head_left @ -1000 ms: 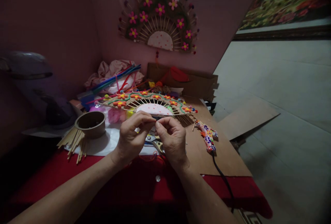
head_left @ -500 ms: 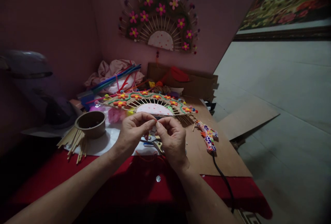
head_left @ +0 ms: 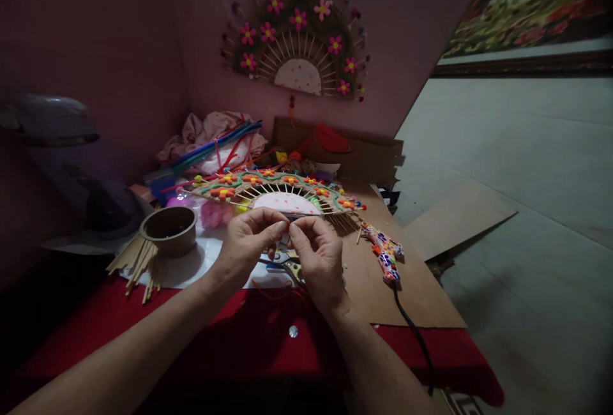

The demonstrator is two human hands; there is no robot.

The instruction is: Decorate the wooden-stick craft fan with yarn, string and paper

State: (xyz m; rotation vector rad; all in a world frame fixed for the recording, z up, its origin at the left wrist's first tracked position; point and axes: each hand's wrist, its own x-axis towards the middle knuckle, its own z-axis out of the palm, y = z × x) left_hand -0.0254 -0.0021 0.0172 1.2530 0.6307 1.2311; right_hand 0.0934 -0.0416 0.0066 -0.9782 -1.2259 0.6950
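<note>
My left hand (head_left: pixel 251 241) and my right hand (head_left: pixel 317 255) meet above the table, thumb and forefinger of each pinched together, fingertips almost touching. Whatever sits between them is too small to make out. Just beyond lies a half-round fan (head_left: pixel 287 201) of sticks and brown cord, with orange felt-like flowers, a green wavy line and a dotted white centre. Below the hands are scissors or pliers (head_left: pixel 287 263), partly hidden by my right hand. A thin red-orange cord (head_left: pixel 272 294) trails on the red cloth under my hands.
A brown bowl (head_left: pixel 170 239) stands at left beside wooden sticks (head_left: pixel 138 268). A flower-patterned glue gun (head_left: pixel 385 255) with a black cable rests on cardboard (head_left: pixel 407 300) at right. Pipe cleaners (head_left: pixel 220 143) and cloth are heaped behind. A similar fan (head_left: pixel 297 38) hangs on the wall.
Both hands keep nearly the same pinched pose, with only a very slight shift of the fingers. The things on the table stay where they were.
</note>
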